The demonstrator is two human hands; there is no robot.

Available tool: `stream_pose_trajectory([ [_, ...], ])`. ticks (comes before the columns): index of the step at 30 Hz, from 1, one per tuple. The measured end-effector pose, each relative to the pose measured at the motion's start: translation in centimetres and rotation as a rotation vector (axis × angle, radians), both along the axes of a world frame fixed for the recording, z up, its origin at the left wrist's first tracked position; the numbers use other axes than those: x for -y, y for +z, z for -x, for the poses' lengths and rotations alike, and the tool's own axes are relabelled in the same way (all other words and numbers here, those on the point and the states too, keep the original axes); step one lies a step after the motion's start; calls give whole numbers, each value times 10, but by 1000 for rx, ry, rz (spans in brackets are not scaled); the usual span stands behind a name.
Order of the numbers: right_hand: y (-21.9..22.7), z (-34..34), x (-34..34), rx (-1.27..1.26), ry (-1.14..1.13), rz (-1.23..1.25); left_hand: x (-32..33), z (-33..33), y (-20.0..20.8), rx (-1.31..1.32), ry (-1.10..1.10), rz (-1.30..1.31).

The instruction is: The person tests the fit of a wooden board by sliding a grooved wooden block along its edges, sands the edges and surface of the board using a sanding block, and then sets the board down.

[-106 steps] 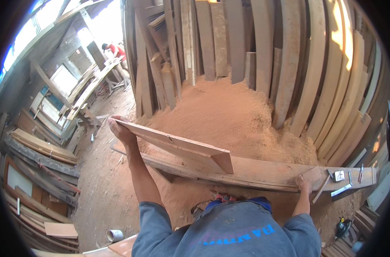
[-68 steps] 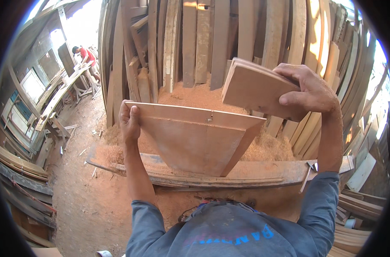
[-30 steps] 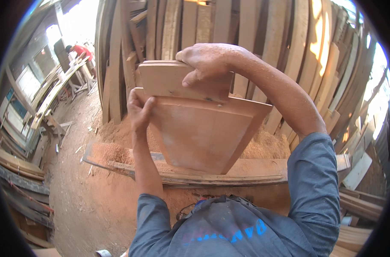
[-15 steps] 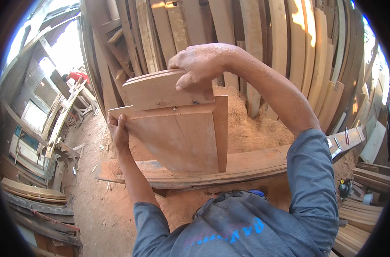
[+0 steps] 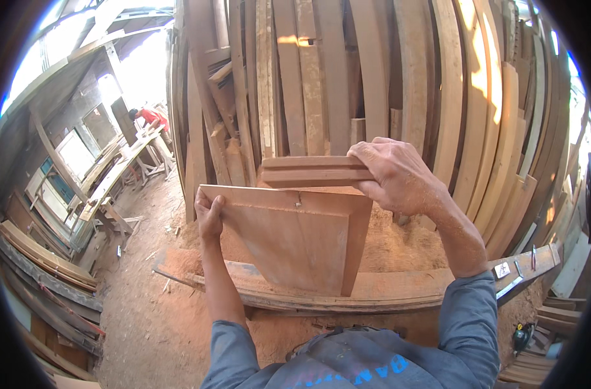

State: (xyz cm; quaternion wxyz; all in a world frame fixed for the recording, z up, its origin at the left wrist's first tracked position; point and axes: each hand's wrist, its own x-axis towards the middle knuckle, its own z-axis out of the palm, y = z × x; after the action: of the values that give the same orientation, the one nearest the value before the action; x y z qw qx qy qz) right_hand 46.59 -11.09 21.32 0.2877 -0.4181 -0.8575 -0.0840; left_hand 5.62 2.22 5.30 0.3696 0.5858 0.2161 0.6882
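My left hand (image 5: 210, 215) grips the upper left corner of a wooden panel (image 5: 289, 243), thumb on the near face. The panel has a bevelled border, is held tilted and has its lower end at the plank bench. Near the middle of its top edge is a small notch or chip. My right hand (image 5: 399, 176) is closed round the right end of a short wooden rail (image 5: 316, 172) with a groove along its edge. The rail is just above and beyond the panel's top edge, apart from it, with the groove facing me.
A long plank bench (image 5: 399, 288) runs across in front of me, with metal tools (image 5: 517, 279) at its right end. Sawdust (image 5: 399, 243) lies behind it. Tall boards (image 5: 334, 84) lean upright at the back. A person in red (image 5: 154, 118) bends over a far-left workbench.
My right hand has lifted the rail off the panel's top edge and turned it, so its grooved edge shows. The view has shifted, and the panel appears lower and further right.
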Motion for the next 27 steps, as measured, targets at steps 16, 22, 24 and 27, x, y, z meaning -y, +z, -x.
stream_pose_trajectory([
  [16, -125, -92, -57, -1866, 833, 698, -4, 14, -10, -43, -44, -46],
  [22, -146, -86, -52, -1921, 615, 669, -7, 15, -12, -78, -12, -7],
  [24, -152, -83, -51, -1954, 560, 677, -5, 12, -10, -77, -27, -17],
  [27, -152, -68, -45, -1905, 600, 606, 0, 13, -9, -76, -5, -19],
])
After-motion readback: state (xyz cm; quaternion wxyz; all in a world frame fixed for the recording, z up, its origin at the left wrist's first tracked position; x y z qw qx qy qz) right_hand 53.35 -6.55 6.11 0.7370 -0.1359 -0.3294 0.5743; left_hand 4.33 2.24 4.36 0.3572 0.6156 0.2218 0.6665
